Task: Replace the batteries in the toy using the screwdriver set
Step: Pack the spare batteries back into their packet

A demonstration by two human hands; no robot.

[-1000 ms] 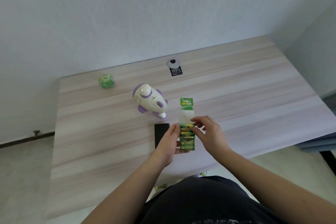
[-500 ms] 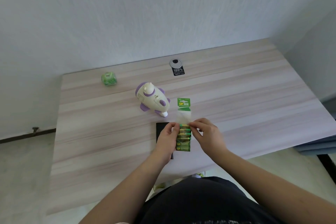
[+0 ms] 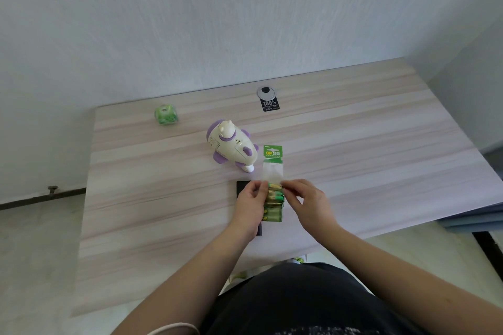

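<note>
Left hand [image 3: 251, 205] at centre, fingers curled, pinching left edge of battery pack [image 3: 273, 202]. Right hand [image 3: 307, 202] just beside it at 3 o'clock, thumb and fingertips pinching the pack's right edge near the top. Pack gripped between both hands, green and gold cells in a short row, lower end poking out toward 6 o'clock. Clear sleeve with green header card [image 3: 273, 153] stretching from the pack toward 12 o'clock, lying flat on table [image 3: 381, 144]. Black case [image 3: 243, 187] beneath the left hand, mostly hidden, corners showing at 11 and 6 o'clock of that hand; cannot tell whether open or closed. Toy [image 3: 231, 145], cream rocket shape with purple fins, on its side on the table at 11 o'clock of the hands, near the header card but apart from it. Small green cube [image 3: 166, 115] farther out at 10 o'clock, well apart from the toy, near the table's back edge. Grey round cable cap [image 3: 266, 92] with black tag [image 3: 270, 105] at 12 o'clock, at the back edge. Pale wall behind. Dark clothing at the bottom, forearms reaching in from 6 o'clock.
</note>
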